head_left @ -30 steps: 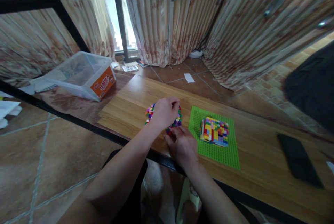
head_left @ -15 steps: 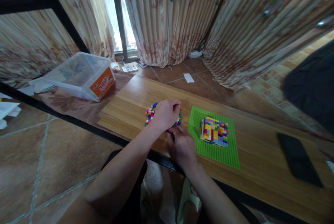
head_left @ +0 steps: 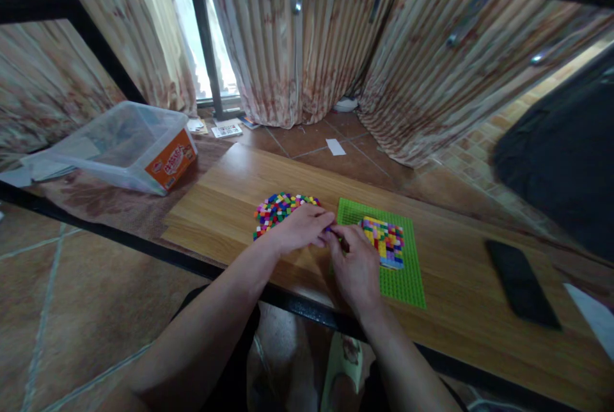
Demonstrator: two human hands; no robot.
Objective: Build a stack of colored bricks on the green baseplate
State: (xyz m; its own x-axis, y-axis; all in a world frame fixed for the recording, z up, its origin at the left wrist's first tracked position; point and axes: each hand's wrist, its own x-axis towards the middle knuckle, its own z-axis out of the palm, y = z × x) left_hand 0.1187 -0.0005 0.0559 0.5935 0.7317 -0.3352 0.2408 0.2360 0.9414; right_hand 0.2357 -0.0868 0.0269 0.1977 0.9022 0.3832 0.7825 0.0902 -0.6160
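Observation:
My left hand reaches over the near side of a pile of small multicoloured building bricks, its fingers drawn together. Fingertips of my right hand meet it just right of the pile, pinched. Between the two hands shows a tiny blue-purple building brick, mostly covered by fingers. Behind my right hand lies a green studded baseplate. On it stands a block of multicoloured bricks, its left part hidden by that hand.
The wooden table carries a black phone on the right. A clear plastic bin with an orange label stands at the left. White paper lies at the right edge. Patterned curtains hang behind, and a dark metal bar runs along the front.
Both hands have moved right, from over the brick pile to beside the baseplate, uncovering more of the pile. A blue-purple brick now shows between the fingertips. The view has shifted slightly.

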